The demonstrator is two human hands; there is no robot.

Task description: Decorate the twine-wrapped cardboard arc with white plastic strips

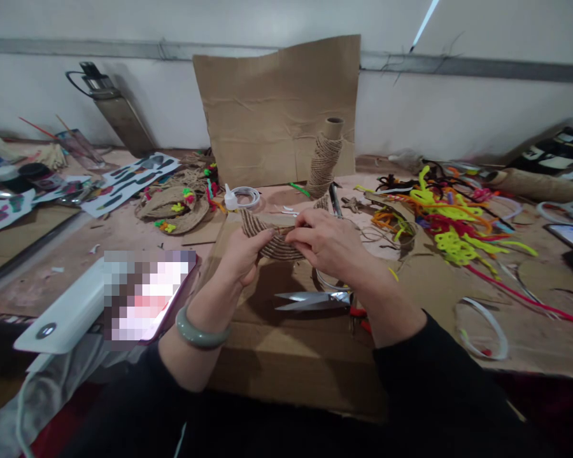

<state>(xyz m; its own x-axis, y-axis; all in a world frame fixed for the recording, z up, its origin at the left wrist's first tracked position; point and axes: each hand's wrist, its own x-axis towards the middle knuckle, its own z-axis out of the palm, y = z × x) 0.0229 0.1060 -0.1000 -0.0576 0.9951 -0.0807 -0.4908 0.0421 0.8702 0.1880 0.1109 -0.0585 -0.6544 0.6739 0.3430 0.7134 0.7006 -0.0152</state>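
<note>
Left hand [242, 252], right hand [325, 242] grip twine-wrapped cardboard piece [273, 240]; scissors [315, 299] below.

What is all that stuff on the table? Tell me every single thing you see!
twine-wrapped piece: 1, tan, held in both hands at centre
scissors: 1, silver blades, on the cardboard sheet under the right wrist
cardboard sheet: 1, brown, flat under the hands
cardboard panel: 1, brown, upright against the wall
twine spool: 1, tan, standing behind the hands
pipe cleaners: many, yellow, red, orange, heaped at right
glue bottle: 1, white, left of the spool
tape roll: 1, clear, beside the glue bottle
phone: 1, screen blurred, at left
bracelet: 1, pale green, on the left wrist
left hand: gripping the piece
right hand: pinching the piece
</note>
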